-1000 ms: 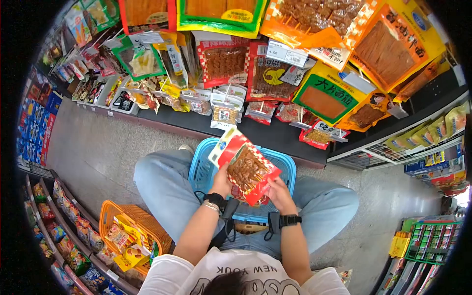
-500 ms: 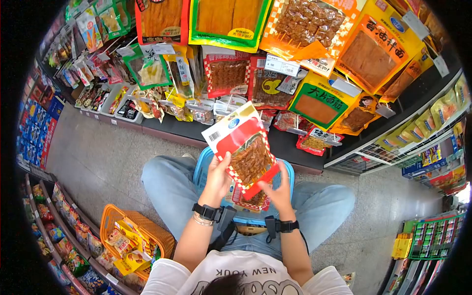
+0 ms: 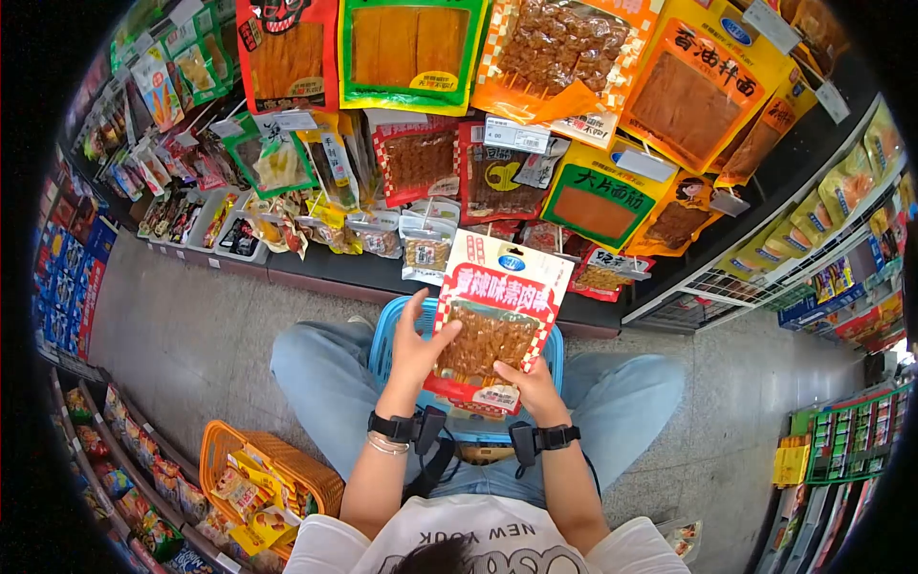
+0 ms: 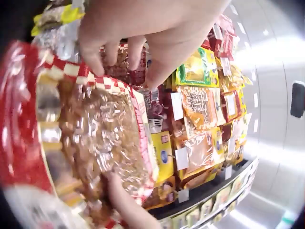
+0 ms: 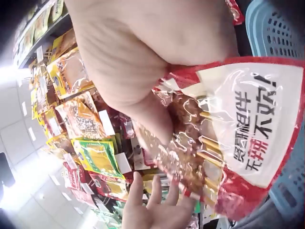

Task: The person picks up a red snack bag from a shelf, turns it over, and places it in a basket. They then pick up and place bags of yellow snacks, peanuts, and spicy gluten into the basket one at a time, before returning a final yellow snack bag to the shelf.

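Note:
A red and white snack packet [image 3: 490, 337] with brown skewered pieces behind a clear window stands upright in front of me, its printed front facing my head camera. My right hand [image 3: 537, 390] grips its lower right corner, the thumb lying across the front. By the left edge is my left hand [image 3: 413, 346], fingers spread and fairly straight, thumb tip at the packet's side. In the right wrist view the left hand [image 5: 155, 205] shows loose, extended fingers beside the packet [image 5: 200, 148]. Below it, a blue basket [image 3: 382, 335] sits between my legs, its inside mostly hidden.
A rack of hanging snack packets [image 3: 598, 206] fills the area ahead, above a dark shelf ledge [image 3: 339, 273]. An orange basket [image 3: 220, 450] holding yellow packets stands on the floor to my left. Wire shelving [image 3: 708, 287] is at the right.
The packet has turned from tilted to nearly upright and moved slightly right. My left hand has loosened from its side, while my right hand has taken hold of the lower corner.

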`<state>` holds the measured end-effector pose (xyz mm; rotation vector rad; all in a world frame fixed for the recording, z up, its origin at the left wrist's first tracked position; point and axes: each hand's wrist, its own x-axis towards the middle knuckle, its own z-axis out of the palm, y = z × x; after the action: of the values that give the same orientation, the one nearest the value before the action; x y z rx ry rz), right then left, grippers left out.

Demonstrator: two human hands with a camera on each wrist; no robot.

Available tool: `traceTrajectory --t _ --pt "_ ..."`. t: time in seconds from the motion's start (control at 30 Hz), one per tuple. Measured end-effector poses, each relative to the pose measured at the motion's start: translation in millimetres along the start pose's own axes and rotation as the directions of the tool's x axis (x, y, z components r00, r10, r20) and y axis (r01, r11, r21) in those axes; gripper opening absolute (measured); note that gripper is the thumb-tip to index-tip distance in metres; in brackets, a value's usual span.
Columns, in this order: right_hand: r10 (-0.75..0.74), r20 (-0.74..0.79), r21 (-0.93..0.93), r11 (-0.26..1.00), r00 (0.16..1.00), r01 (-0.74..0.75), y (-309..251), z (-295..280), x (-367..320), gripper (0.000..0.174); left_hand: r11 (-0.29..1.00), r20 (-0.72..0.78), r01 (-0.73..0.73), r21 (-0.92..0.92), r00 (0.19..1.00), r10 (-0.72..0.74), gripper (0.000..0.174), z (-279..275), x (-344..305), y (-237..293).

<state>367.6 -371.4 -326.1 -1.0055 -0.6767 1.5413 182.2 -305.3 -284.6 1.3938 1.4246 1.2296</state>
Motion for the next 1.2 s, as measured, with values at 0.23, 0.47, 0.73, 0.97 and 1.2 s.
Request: traceTrajectory --t 0.23,0.47,0.73,0.97,1.2 --pt "-0.036 0.030 -0.143 0.989 0.999 0.039 -5.5 -0.8 -0.8 0.037 0.841 0.519 0.432 -0.325 0.825 -0.223 0.030 -0.2 -11.7 -25.7" --pt "-0.159 -0.076 -0.097 0.984 0.984 0.151 -12.9 -5.3 3.0 0.030 0.879 0.514 0.410 -0.242 0.823 -0.242 0.026 1.0 -11.5 -32.8" --pt "-0.393 -0.240 -0.145 0.918 0.887 0.368 -22.8 1.9 18.3 0.034 0.930 0.570 0.343 -0.134 0.794 -0.211 0.027 -0.8 -6.4 -46.2" --pt "-0.497 -0.234 -0.207 0.865 0.835 0.457 -56.3 40.5 54.3 0.027 0.911 0.476 0.340 -0.236 0.857 -0.197 0.026 -6.8 14.7 -40.1" --pt "-0.596 -0.204 -0.360 0.784 0.777 0.506 -71.5 90.9 108.4 0.035 0.938 0.355 0.163 -0.306 0.934 -0.046 0.025 -22.6 70.0 -43.2"
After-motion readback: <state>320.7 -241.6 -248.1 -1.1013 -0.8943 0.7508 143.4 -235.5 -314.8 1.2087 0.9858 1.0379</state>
